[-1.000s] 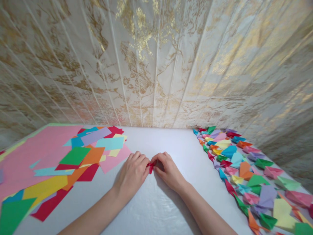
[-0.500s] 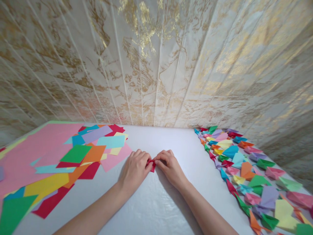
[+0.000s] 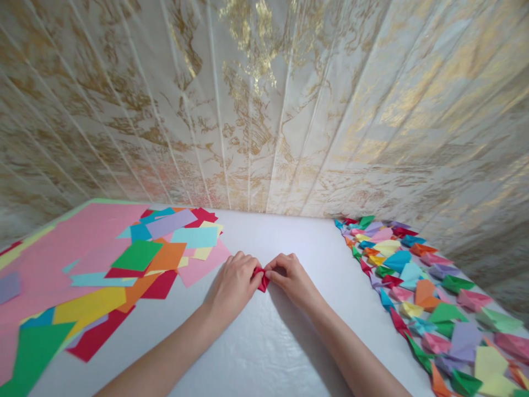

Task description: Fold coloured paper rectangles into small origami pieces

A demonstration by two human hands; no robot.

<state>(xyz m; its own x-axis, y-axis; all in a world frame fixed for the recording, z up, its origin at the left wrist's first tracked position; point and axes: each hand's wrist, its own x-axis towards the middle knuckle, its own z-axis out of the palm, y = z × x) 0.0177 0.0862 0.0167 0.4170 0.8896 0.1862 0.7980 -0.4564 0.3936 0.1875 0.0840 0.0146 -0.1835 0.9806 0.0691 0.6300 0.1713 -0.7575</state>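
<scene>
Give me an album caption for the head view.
Left hand and right hand hold folded red paper; coloured sheets left, folded shapes right.

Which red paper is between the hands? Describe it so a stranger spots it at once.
On the white table, find where the left hand and right hand nearly meet. Between them is a small folded red paper. Flat sheets lie left and folded pieces right; only this one is held.

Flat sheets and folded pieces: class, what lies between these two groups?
In the head view: white tabletop, with the left hand and right hand touching a small red folded paper.
</scene>
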